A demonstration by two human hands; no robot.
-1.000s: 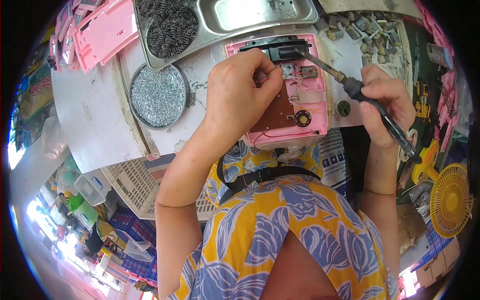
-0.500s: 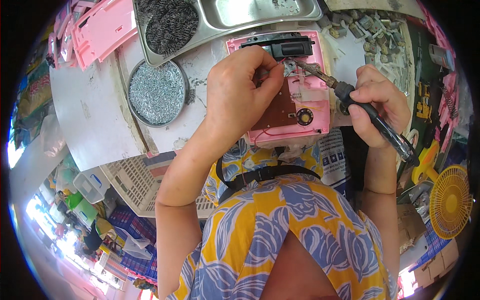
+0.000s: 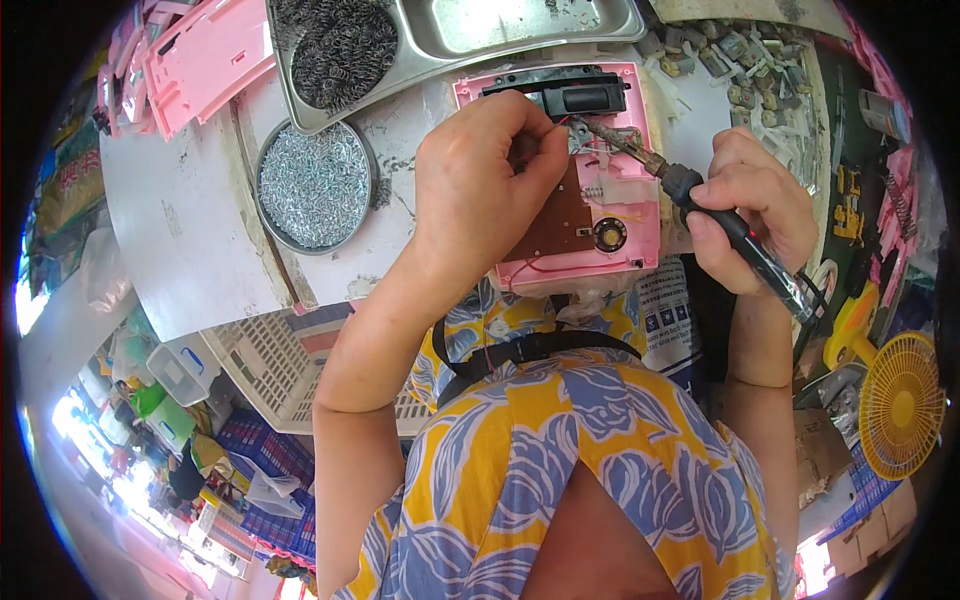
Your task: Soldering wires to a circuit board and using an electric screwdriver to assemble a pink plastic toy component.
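A pink plastic casing lies on the table in front of me, with a brown board, a small round black part and a black part along its far edge. My left hand is over the casing's left side, thumb and forefinger pinched on a thin red wire. In my right hand is a soldering iron, gripped by its black handle. The iron's tip points left and reaches the wire area beside my left fingertips; whether it touches the wire, I cannot tell.
Left of the casing stands a round tin of small screws. Behind it, a metal tray holds dark springs. Pink panels lie at the far left, small motor-like parts at the far right. A yellow fan stands right.
The soldering iron and my right hand have shifted slightly to the left, bringing the tip closer to my left fingertips. My left hand has barely moved.
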